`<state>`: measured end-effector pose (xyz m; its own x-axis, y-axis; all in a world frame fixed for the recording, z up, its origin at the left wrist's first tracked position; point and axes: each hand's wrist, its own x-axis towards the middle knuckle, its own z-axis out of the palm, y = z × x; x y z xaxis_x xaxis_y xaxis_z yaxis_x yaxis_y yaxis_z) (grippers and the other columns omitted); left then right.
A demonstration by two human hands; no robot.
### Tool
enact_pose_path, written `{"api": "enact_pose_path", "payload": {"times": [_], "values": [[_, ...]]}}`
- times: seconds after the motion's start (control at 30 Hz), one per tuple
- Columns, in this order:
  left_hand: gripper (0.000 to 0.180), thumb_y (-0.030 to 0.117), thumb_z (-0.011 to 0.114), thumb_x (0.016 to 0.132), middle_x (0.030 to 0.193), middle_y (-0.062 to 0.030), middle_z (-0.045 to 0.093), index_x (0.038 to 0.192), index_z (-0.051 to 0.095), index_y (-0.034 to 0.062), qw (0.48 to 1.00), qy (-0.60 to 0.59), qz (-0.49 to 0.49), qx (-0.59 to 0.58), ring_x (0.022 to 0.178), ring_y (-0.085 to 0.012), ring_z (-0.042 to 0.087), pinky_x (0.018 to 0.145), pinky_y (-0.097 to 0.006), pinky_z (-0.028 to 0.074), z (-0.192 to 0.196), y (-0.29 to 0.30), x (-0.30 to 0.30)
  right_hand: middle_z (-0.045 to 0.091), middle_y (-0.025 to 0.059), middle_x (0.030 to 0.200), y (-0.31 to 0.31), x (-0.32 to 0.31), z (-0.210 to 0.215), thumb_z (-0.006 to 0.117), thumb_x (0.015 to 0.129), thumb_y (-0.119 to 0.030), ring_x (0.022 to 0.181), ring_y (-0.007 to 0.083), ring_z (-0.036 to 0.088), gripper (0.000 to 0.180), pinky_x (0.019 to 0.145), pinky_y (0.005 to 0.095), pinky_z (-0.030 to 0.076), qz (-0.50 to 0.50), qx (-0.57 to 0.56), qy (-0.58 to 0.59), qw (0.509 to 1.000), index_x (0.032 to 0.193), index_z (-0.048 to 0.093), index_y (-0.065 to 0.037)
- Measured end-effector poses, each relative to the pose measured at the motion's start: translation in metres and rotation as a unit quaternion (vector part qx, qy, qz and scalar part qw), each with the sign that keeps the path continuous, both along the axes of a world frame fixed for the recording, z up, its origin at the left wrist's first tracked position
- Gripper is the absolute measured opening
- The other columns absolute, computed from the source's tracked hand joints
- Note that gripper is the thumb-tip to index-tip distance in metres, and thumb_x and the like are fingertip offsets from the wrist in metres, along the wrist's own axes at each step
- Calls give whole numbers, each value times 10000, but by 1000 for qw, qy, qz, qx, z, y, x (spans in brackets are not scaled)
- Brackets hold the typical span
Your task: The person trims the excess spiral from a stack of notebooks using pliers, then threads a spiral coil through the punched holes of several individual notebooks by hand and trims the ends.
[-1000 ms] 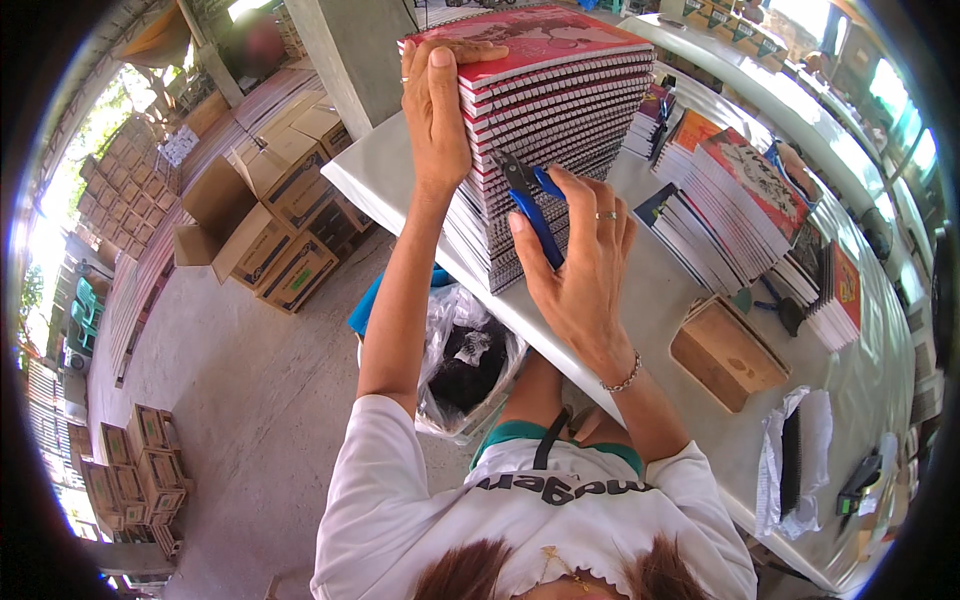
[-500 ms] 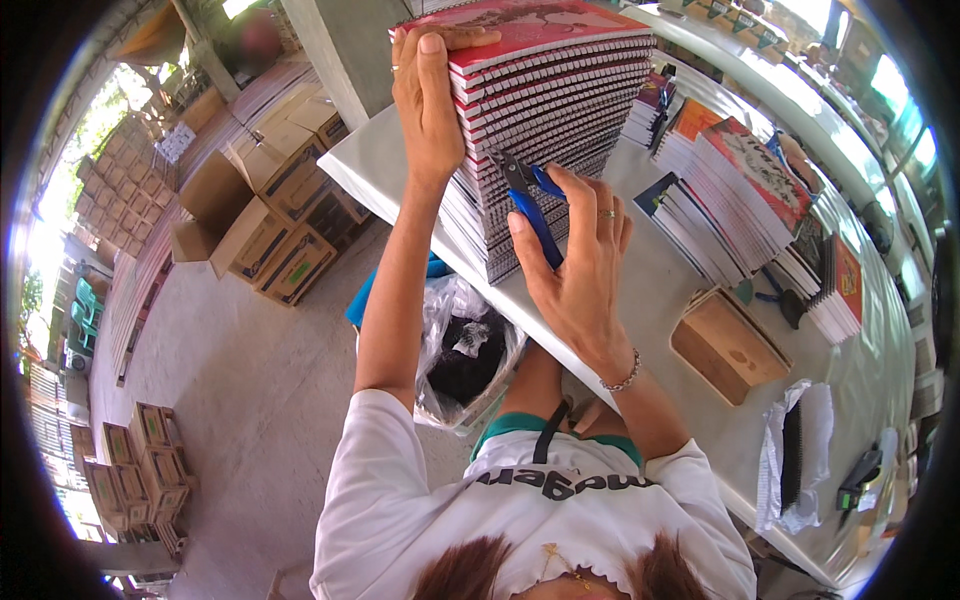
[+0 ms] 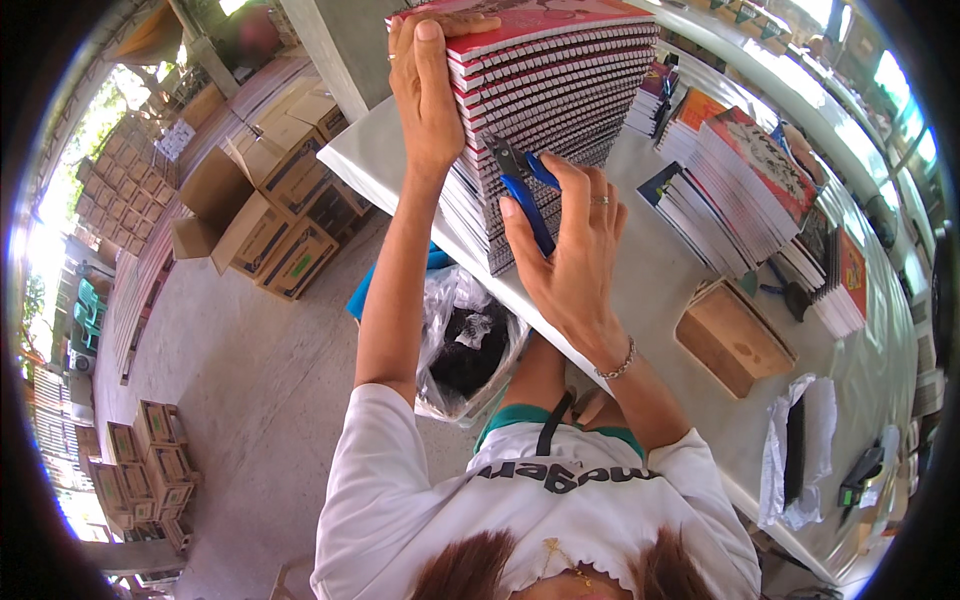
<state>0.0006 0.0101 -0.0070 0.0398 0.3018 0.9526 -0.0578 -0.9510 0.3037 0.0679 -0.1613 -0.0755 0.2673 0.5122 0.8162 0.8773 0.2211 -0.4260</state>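
A tall stack of spiral-bound notebooks (image 3: 560, 85) with red covers stands near the table corner, its coiled edges turned toward me. My left hand (image 3: 428, 95) lies against the stack's left corner, fingers stretched over the top cover. In my right hand (image 3: 572, 250) I hold blue-handled wire cutters (image 3: 522, 195). Their dark jaws touch or nearly touch the coil ends at the stack's left edge, partway down; whether they grip a wire cannot be made out.
The white-covered table (image 3: 640, 300) carries another pile of notebooks (image 3: 735, 190), an open brown box (image 3: 735, 335) and white wrapping with a black strip (image 3: 797, 450). Below the table edge stands a plastic-lined bin (image 3: 470, 350) of black scraps. Cardboard boxes (image 3: 275, 230) sit on the floor at left.
My right hand and the wire cutters have shifted slightly up and left along the coiled edges. My left hand stays on the stack's corner.
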Motion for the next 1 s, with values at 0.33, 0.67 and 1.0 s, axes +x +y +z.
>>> {"api": "enact_pose_path", "payload": {"times": [0.33, 0.67, 1.0], "values": [[572, 434, 285, 1026, 1124, -135, 651, 1129, 649, 5, 998, 21, -57, -30, 1062, -211, 571, 981, -352, 393, 0, -2, -3, 570, 191, 995, -11, 8, 11, 612, 918, -326, 917, 300, 563, 420, 749, 409, 435, 297, -172, 376, 861, 1170, 504, -8], [548, 307, 254, 1055, 970, -156, 614, 901, 636, -54, 997, -29, -71, 27, 975, -255, 549, 940, -355, 387, 5, -4, 4, 525, 175, 1040, 3, 0, -14, 636, 881, -296, 952, 342, 490, 463, 841, 479, 364, -14, -31, -12, 999, 1227, 479, -32], [516, 326, 248, 1062, 961, -137, 612, 926, 594, -32, 991, -38, -128, -11, 956, -214, 539, 922, -329, 387, 2, -2, 5, 557, 176, 982, -6, 4, -14, 632, 896, -311, 896, 290, 535, 382, 798, 430, 405, 169, -69, 204, 962, 1123, 507, -30]]}}
